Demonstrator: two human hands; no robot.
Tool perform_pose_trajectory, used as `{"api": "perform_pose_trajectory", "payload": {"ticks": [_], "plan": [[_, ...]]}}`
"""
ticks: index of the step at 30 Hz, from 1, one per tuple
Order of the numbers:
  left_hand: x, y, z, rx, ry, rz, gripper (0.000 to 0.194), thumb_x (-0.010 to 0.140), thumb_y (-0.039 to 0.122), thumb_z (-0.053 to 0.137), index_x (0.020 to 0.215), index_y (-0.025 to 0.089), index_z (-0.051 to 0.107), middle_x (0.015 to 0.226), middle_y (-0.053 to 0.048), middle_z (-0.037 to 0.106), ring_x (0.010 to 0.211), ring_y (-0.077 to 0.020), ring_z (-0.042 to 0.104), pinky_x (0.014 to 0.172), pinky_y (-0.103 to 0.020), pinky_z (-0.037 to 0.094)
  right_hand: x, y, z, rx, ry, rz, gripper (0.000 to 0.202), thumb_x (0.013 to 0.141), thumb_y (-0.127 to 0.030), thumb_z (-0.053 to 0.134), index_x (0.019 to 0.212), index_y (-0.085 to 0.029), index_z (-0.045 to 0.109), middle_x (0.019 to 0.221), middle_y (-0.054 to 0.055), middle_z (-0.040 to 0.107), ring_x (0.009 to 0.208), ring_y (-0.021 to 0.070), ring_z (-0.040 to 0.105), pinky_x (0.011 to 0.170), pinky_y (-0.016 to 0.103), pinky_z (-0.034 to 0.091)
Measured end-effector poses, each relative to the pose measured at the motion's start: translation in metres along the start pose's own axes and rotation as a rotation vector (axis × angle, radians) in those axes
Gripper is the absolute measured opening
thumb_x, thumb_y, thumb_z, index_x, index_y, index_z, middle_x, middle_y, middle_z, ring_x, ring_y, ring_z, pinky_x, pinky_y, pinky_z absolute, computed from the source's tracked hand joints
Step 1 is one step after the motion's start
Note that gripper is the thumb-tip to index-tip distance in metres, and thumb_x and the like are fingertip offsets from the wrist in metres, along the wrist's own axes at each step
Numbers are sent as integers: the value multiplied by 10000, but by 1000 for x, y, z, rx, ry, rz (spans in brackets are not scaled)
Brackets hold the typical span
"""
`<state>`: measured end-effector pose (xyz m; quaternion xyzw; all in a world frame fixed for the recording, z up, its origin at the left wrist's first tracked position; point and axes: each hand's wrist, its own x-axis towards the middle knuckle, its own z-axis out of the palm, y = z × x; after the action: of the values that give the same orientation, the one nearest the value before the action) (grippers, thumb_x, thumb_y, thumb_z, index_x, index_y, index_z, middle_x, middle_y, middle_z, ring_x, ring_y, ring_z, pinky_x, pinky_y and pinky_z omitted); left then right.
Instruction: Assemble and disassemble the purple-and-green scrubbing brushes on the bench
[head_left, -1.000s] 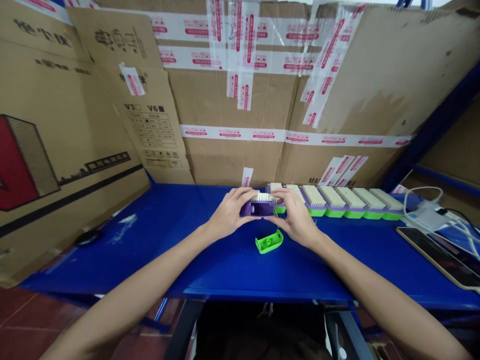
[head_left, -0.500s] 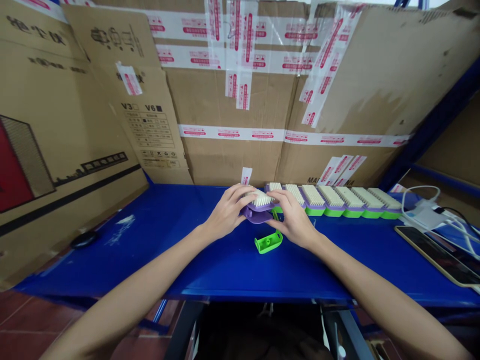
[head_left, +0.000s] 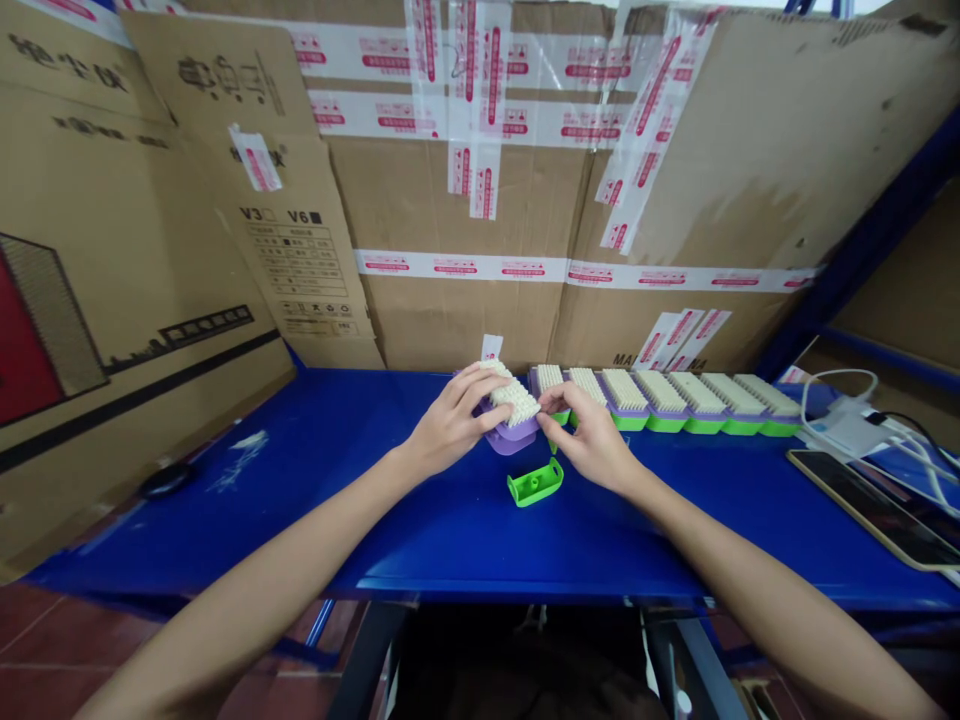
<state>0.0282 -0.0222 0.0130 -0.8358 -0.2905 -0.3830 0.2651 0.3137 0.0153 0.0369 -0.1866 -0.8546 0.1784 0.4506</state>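
Observation:
My left hand (head_left: 448,425) is wrapped round a purple brush (head_left: 514,437) with cream bristles, tilted with its bristles facing up. At the brush's right edge is my right hand (head_left: 592,437), its thumb and forefinger curled close together near the purple rim. Whether those fingertips pinch the brush or a small part is too small to tell. Just below, a green open shell piece (head_left: 535,484) lies on the blue table, and a bit of green shows beside my right thumb.
Several purple and green brushes (head_left: 665,406) stand in a row at the back right. A phone (head_left: 874,505), a white adapter (head_left: 844,430) and cables lie at the far right. Cardboard (head_left: 465,220) walls the back; a black round object (head_left: 166,479) sits at the left.
The brush has turned and tilted in my left hand, showing more of its bristles. My right fingers have drawn in from spanning its right side to its right edge.

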Motion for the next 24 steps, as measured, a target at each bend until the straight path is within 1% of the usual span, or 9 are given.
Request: {"api": "perform_pose_trajectory", "payload": {"ticks": [2, 5, 8, 12, 15, 18, 21, 24], "plan": [[0, 1, 0, 1, -1, 4, 508, 1057, 52, 686, 1431, 388, 610, 1653, -60, 612, 1619, -296, 523, 1321, -720, 497, 1, 0, -2, -8, -19, -26, 56, 1107, -294, 670, 1141, -258, 644, 1042, 53, 712, 955, 240, 702, 900, 422, 598], [-2, 2, 1, -35, -1, -17, 504, 1052, 76, 723, 1412, 416, 633, 1640, -34, 634, 1598, -286, 551, 1338, -729, 473, 1, -1, -4, -35, -30, -48, 40, 1125, -300, 650, 1122, -261, 657, 1015, 47, 695, 930, 238, 688, 869, 413, 586], [-3, 2, 1, -43, 9, -33, 502, 1050, 66, 711, 1402, 417, 640, 1628, -31, 647, 1583, -285, 571, 1338, -735, 470, 1, -1, -4, -52, -41, -51, 58, 1137, -300, 638, 1105, -259, 664, 996, 44, 687, 913, 236, 673, 846, 405, 572], [-3, 1, 2, -7, 26, -1, 518, 1045, 45, 691, 1409, 408, 626, 1624, -42, 649, 1586, -291, 567, 1316, -726, 502, 2, 3, -5, -38, -61, -44, 80, 1141, -319, 659, 1099, -255, 678, 994, 43, 693, 931, 240, 662, 859, 406, 553], [-2, 2, 3, 6, 37, 18, 532, 1046, 38, 680, 1420, 409, 605, 1627, -45, 644, 1588, -288, 565, 1310, -730, 506, 2, 3, -6, 24, -72, -52, 88, 1141, -319, 663, 1090, -254, 692, 988, 38, 687, 915, 231, 639, 847, 402, 537], [-2, 3, 4, -31, 25, -3, 540, 1047, 50, 688, 1437, 407, 577, 1631, -47, 638, 1586, -284, 571, 1315, -734, 496, 4, -3, -7, 107, -86, -30, 110, 1125, -328, 680, 1045, -255, 699, 933, 21, 659, 868, 220, 615, 811, 392, 531], [-2, 4, 6, -87, 18, -17, 543, 1050, 68, 695, 1464, 383, 538, 1634, -75, 629, 1582, -284, 577, 1323, -719, 488, 4, -8, -6, 187, -93, 7, 150, 1101, -356, 708, 992, -253, 705, 893, 10, 643, 828, 210, 596, 788, 387, 534], [-2, 4, 8, -119, 6, -11, 551, 1070, 102, 685, 1506, 368, 480, 1631, -108, 614, 1568, -291, 593, 1313, -712, 493, 4, -8, -5, 251, -103, 28, 184, 1088, -397, 734, 977, -250, 728, 902, 14, 652, 830, 207, 592, 794, 391, 538]]}}
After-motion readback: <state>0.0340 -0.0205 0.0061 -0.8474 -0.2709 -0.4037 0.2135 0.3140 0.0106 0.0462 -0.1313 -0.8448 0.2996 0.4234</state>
